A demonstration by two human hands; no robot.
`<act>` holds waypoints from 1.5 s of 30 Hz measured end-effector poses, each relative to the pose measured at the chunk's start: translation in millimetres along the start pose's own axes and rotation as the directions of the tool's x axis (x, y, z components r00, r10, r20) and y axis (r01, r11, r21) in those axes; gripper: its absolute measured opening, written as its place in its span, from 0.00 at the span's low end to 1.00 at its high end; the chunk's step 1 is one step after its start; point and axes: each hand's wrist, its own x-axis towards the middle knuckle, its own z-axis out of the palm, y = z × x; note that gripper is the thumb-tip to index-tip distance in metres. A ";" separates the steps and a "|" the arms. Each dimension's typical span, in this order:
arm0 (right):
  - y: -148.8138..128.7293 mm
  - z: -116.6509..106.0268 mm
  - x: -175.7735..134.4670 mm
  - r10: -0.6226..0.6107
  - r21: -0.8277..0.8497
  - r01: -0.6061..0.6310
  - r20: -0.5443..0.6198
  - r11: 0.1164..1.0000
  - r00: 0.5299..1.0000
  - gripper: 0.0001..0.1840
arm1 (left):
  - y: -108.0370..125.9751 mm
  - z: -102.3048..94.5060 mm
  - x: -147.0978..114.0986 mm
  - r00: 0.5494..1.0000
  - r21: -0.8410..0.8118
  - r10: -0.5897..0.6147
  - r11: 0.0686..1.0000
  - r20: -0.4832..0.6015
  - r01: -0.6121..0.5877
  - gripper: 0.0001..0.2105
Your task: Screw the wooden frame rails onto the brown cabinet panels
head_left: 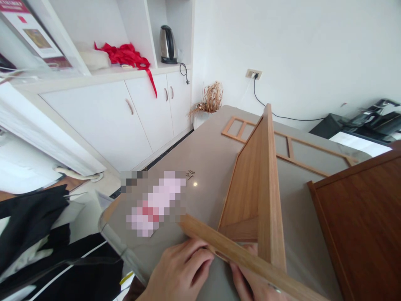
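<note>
Head view, light wooden frame (257,196) standing on edge, left hand (180,271) flat beside it, right hand (253,284) grip unclear

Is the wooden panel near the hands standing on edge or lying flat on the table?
Standing on edge. The wooden panel rises from the table, its narrow edge facing the camera, while the lattice frame behind it lies flat.

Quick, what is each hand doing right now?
Left hand: fingers resting on the wooden frame, not gripping.
Right hand: under the frame's bar, grip cannot be told.

No text can be read: the red poster (23,21) at top left has print too blurred to read.
</note>
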 end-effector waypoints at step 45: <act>-32.3 32.8 10.6 0.259 -0.049 -0.260 -0.022 0.964 0.966 0.08 | 4.5 -11.1 8.8 0.968 0.122 -0.127 0.987 0.218 0.101 0.24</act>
